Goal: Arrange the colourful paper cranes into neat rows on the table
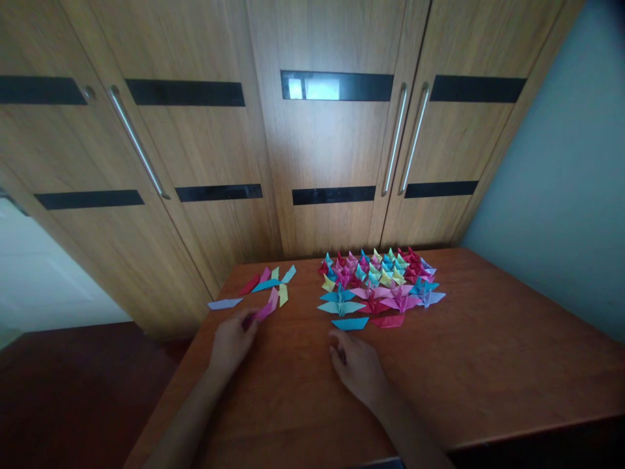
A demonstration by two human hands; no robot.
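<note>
My left hand (233, 340) pinches a pink folded paper strip (267, 307) at the left of the table. Beyond it lie several loose folded pieces, among them a red one (249, 284), a lilac one (224, 304) and a yellow one (283, 295). My right hand (357, 366) rests with curled fingers just below a blue folded piece (350, 324); whether anything is between its fingertips is hidden. Beside the blue piece lies a red folded piece (387, 321). Rows of colourful folded paper stars or birds (374, 273) stand behind these two pieces.
The brown wooden table (463, 365) reaches back to a wooden wardrobe (322, 150) with long metal handles. A blue-grey wall (561, 195) rises at the right. A dark object (383, 464) shows at the front edge.
</note>
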